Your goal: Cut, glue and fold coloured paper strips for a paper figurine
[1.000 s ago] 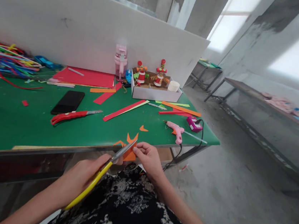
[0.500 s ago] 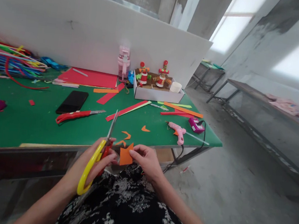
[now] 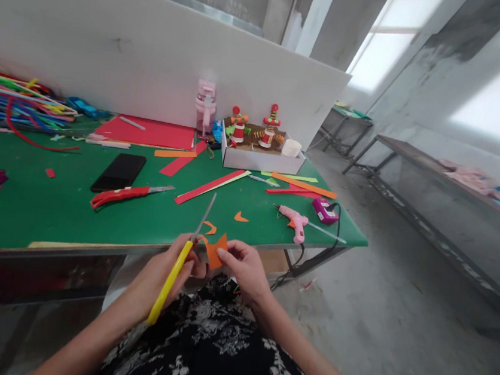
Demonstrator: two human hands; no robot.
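At the frame's lower centre, your left hand (image 3: 177, 272) grips the scissors (image 3: 170, 282), their long axis slanting toward the upper right; the paper (image 3: 216, 252) lies just right of them, pinched by your nearer right hand (image 3: 247, 269), notched edge up.

A green-topped table (image 3: 62, 211) carries heaped pipe cleaners (image 3: 20, 102) at back left, with red paper sheets (image 3: 152, 133) nearby. A black smartphone (image 3: 119, 171) lies by a red utility knife (image 3: 125, 195). Orange paper scraps (image 3: 241, 217) lie near the front edge; farther right rest paper strips (image 3: 304, 185), a shallow white box (image 3: 262, 162) and a pink glue gun (image 3: 294, 219).
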